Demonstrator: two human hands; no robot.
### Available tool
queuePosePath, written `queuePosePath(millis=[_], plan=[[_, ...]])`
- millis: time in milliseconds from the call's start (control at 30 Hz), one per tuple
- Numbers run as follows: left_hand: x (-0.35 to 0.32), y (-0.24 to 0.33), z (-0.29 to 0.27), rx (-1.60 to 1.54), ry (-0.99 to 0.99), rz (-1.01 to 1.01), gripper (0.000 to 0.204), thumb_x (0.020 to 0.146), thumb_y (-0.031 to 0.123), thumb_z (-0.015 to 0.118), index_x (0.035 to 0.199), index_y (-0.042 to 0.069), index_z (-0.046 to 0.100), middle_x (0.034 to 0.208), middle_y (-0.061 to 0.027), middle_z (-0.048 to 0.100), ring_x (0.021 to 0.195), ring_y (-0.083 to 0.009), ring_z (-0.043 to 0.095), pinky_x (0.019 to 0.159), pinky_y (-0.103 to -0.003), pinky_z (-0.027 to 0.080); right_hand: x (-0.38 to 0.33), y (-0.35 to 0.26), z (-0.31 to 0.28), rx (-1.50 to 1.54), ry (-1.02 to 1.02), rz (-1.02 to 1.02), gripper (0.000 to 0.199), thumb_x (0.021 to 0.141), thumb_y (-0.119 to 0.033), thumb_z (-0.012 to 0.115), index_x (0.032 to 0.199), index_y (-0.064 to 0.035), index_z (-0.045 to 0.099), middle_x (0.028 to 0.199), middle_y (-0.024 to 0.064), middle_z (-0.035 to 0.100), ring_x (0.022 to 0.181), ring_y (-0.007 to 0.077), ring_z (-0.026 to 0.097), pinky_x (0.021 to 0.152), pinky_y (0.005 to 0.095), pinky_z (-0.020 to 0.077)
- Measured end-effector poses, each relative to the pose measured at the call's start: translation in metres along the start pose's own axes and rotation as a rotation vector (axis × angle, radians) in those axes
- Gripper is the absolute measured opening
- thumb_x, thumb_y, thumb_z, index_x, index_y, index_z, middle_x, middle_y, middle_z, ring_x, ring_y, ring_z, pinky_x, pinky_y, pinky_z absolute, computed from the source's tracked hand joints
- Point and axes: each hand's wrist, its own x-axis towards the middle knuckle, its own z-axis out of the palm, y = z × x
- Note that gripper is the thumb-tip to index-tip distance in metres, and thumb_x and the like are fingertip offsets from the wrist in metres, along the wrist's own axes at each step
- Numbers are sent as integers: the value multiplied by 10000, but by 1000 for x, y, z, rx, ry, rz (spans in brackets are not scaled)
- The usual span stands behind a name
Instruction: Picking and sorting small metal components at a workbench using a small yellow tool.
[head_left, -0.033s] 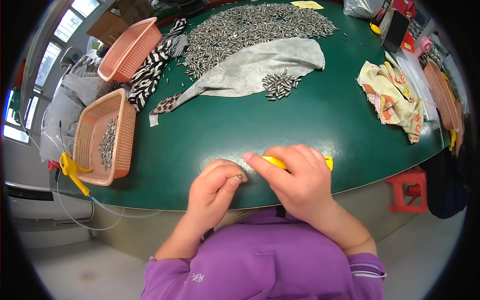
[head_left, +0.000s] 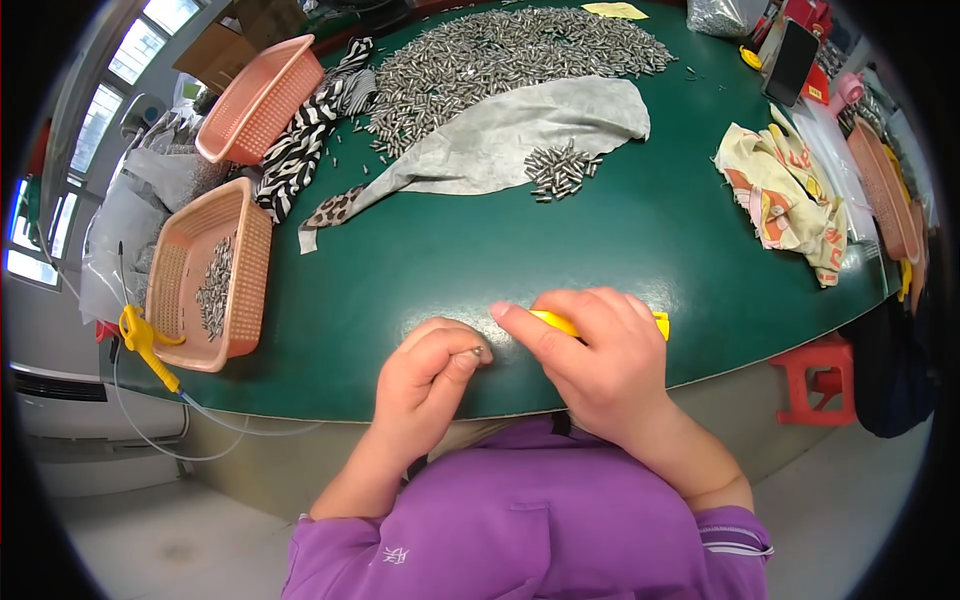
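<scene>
On the purple shirt, white stitched writing sits between 6 and 7 o'clock, and letter-like orange print runs over the cream cloth at 2 o'clock, partly lost in its folds. The counter is glossy dark green with a curved near edge. At 12 o'clock a large heap of metal pins spreads behind a grey cloth, with a smaller pile at its near edge, toward 1 o'clock. A pink basket at 9 o'clock holds more pins, a yellow air gun just beside it. Windows show at 10 o'clock, a red stool at 3, pale floor at 8. The left hand, at 7 o'clock, has its thumb and fingers pinched narrow on 1 small metal piece, mostly hidden. The right hand, at 4 o'clock, has its fingers wrapped round a yellow tool; the 2 hands are near each other, apart.
</scene>
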Motion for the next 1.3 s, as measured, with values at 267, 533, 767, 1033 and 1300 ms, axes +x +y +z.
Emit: queuePosePath(millis=[267,533,767,1033,1300], plan=[[0,0,3,-23,87,-40,35,898,12,587,883,5,617,866,-84,620,815,-204,594,724,-291,476,-3,-5,-3,302,-68,82,369,716,-31,687,1066,-147,712,814,18,638,670,195,604,584,304,472],[-1,-3,4,5,90,1,12,891,11,602,887,14,613,873,-92,616,800,-199,587,704,-288,471,-4,-5,-2,321,-83,89,369,716,-28,683,1067,-139,710,818,23,637,677,196,607,586,309,472],[1,-1,1,-8,10,5,99,949,61,548,883,6,596,888,-91,624,826,-168,580,770,-292,482,-3,5,5,21,47,35,385,706,-90,679,1080,-180,696,873,0,598,719,166,588,586,308,458],[0,-2,3,-67,77,-25,33,903,18,592,888,7,618,891,-79,636,842,-203,606,750,-295,484,-2,-6,-5,376,-92,147,339,728,-24,690,1049,-130,709,838,46,668,711,216,633,610,324,495],[0,-2,3,-64,84,-17,29,892,9,599,906,12,624,902,-84,634,844,-208,607,756,-299,481,-3,-7,-2,352,-84,106,373,716,-14,683,1065,-142,710,826,27,640,693,207,618,600,318,482]])
